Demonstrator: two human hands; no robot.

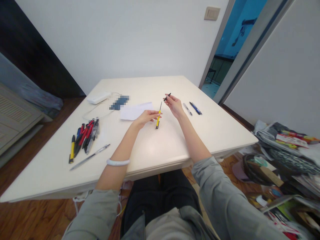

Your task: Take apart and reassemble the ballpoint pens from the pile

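Between the fingers of my left hand point(148, 117) is the yellow barrel of a pen point(158, 122), held nearly upright above the table, its thin dark refill sticking out at the top. My right hand point(175, 105) pinches a small black pen tip section point(167, 97) a little above and to the right of the refill, apart from it. A sheet of white paper point(132, 111) lies just left of my left hand. To the right of my right hand rest a clear pen point(187, 109) and a blue pen point(195, 108).
On the table's left lies a pile of red, black and clear pens point(86, 135), with a yellow-and-black pen point(72, 149) and a clear pen point(90, 157) beside it. A white power strip point(99, 97) with a cable and a blurred blue object point(119, 102) lie farther back.
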